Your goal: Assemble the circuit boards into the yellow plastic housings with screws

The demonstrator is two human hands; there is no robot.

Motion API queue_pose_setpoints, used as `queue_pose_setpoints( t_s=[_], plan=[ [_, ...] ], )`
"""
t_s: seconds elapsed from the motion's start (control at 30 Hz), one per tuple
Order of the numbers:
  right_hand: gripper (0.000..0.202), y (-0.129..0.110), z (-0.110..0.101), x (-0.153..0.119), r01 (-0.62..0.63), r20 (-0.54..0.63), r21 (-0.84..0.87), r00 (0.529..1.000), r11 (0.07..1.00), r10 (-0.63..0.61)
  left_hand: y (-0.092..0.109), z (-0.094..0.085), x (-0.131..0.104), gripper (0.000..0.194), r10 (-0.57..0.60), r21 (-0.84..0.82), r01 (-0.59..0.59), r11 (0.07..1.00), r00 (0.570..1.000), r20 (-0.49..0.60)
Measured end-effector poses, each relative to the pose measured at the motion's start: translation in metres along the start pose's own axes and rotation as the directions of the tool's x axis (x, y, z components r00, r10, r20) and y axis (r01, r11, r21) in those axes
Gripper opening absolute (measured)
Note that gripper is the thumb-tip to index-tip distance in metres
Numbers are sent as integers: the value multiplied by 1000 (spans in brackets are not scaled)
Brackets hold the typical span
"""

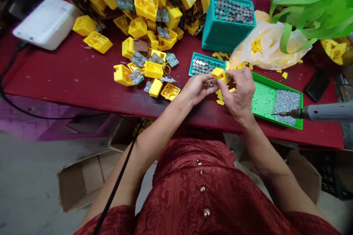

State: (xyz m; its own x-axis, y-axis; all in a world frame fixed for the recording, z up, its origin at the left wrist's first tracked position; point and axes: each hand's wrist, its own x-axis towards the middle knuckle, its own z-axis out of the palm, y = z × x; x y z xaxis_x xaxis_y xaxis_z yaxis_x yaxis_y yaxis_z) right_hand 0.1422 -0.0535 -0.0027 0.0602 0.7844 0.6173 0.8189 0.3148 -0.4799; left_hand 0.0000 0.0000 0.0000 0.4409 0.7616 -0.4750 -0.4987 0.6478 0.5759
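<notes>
My right hand (240, 93) is closed on a small yellow housing (220, 75), pinched between thumb and fingers. Close beside it, my left hand (199, 89) has curled fingers with small round metal pieces (211, 85) at the fingertips. Just behind my hands lies a teal tray (194, 67) with rows of round metal pieces. Small yellow chips (220, 97) are scattered on the table under and around my hands.
Yellow housings with circuit boards (153, 69) pile up left and behind. Stacked teal trays (220, 33) stand behind. At right are a green tray of screws (261, 97), an electric screwdriver (328, 112), a plastic bag (273, 44) and a phone (317, 86). A white box (46, 22) sits far left.
</notes>
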Motion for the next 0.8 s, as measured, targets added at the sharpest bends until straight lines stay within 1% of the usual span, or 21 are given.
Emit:
queue_pose_setpoints(
  t_s=[0.03,0.07,0.1,0.17,0.2,0.23,0.27,0.3,0.33,0.37,0.43,0.5,0.53,0.57,0.6,0.63,0.67,0.7,0.73,0.77,0.8],
  plan=[
    [20,1,1,1,-66,-13,83,998,994,67,0,-1,0,19,-13,-11,13,1000,1000,-1],
    [23,1,1,1,-157,-3,195,987,968,160,0,-2,0,20,-22,-7,22,1000,1000,1],
    [27,2,2,1,-262,35,322,963,910,266,0,-4,1,22,-23,9,23,1000,1000,2],
    [38,1,3,-1,-455,155,532,881,714,446,0,-8,1,27,-12,47,13,999,1000,-9],
    [43,-1,0,-3,-517,211,590,840,620,500,0,-9,0,29,-3,63,4,998,1000,-24],
    [47,-4,-4,-7,-556,249,617,809,556,533,-1,-10,-1,29,1,73,2,997,999,-46],
    [48,-8,-11,-11,-575,266,623,793,530,548,-1,-10,-3,26,4,78,2,997,997,-77],
    [47,-14,-21,-16,-577,272,617,794,535,543,0,-10,-6,23,7,84,1,996,995,-97],
    [43,-20,-33,-21,-570,279,600,807,561,521,1,-9,-9,20,1,98,10,995,994,-114],
    [37,-28,-46,-26,-547,285,578,830,605,479,2,-8,-11,18,0,112,15,994,991,-137],
    [24,-45,-77,-35,-479,306,523,878,705,369,7,-7,-14,19,1,144,25,989,985,-173],
    [18,-58,-111,-45,-399,296,492,913,774,282,11,-6,-14,24,-29,160,57,986,985,-168],
    [18,-60,-129,-50,-359,241,495,932,791,272,12,-5,-14,25,-31,162,55,985,989,-145],
    [19,-58,-147,-56,-294,119,507,955,810,272,12,-4,-14,27,-31,164,53,985,991,-129],
    [20,-51,-167,-63,-196,-66,502,962,842,263,12,-4,-14,29,-38,166,57,985,993,-113],
    [22,-39,-188,-70,-88,-286,459,928,884,240,12,-4,-15,31,-41,167,57,984,994,-102],
    [25,-21,-208,-77,60,-528,380,833,923,163,11,-4,-15,32,-43,170,59,984,994,-99],
    [29,1,-227,-83,92,-674,293,726,952,138,10,-4,-17,32,-43,175,60,983,994,-100],
    [38,26,-245,-88,27,-755,199,642,980,135,10,-4,-18,31,-39,180,58,982,994,-106],
    [44,53,-261,-89,-75,-798,102,589,992,126,9,-5,-19,31,-36,185,57,981,993,-116],
    [50,80,-274,-88,-185,-803,-10,587,983,103,9,-5,-20,31,-34,189,58,980,991,-128]
  ],
)
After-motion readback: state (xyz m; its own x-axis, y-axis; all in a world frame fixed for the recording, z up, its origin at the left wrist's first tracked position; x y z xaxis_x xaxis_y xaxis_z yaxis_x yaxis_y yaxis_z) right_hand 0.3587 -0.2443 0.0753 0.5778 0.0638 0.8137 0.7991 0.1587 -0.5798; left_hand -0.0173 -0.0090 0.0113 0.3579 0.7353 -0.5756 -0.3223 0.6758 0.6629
